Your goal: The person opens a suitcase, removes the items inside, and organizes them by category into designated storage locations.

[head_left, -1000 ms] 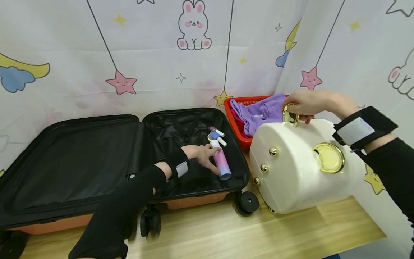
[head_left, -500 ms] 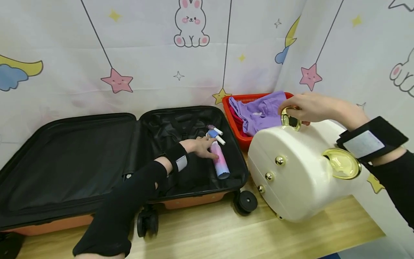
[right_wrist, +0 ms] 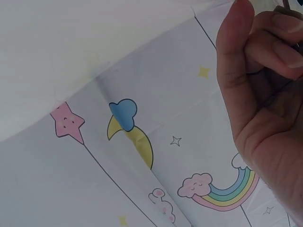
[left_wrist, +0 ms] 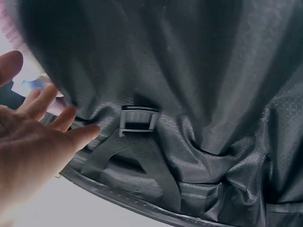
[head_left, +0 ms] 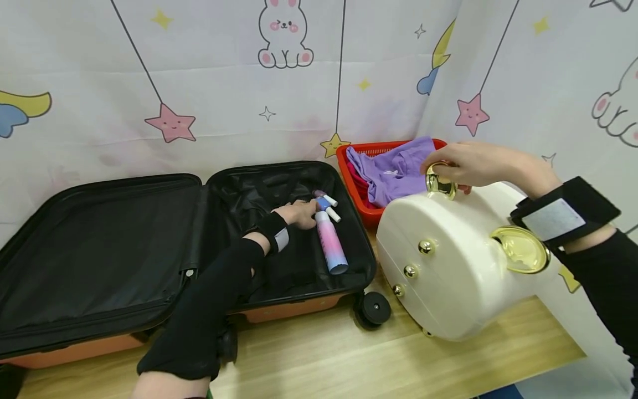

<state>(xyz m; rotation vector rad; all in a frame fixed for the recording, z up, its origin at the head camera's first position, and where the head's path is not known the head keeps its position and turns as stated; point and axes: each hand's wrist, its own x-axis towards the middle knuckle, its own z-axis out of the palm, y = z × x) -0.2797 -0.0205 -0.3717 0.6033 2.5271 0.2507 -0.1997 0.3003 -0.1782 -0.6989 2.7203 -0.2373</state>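
An open suitcase [head_left: 99, 249] with black lining lies on the wooden table. In its right half lies a pink-and-blue bottle [head_left: 330, 244], with small white-capped tubes [head_left: 327, 200] behind it. My left hand [head_left: 301, 212] reaches into that half with straight fingers beside the bottle's upper end. The left wrist view shows the left hand [left_wrist: 42, 123] open above the lining and a strap buckle [left_wrist: 138, 118]. My right hand [head_left: 456, 165] grips a gold handle [head_left: 441, 183] on top of a cream hard case [head_left: 448, 277] tilted on the table. In the right wrist view the right hand's fingers [right_wrist: 272, 52] are curled.
A red basket [head_left: 349, 166] holding a purple garment [head_left: 394, 169] stands behind the cream case, against the cartoon-print curtain [head_left: 224, 83]. A suitcase wheel [head_left: 375, 308] sits close to the cream case. Bare wooden table [head_left: 324, 354] runs along the front.
My left hand has slid off the bottle's middle to its upper end, further back in the suitcase. The cream case has shifted slightly left in my right hand's grip.
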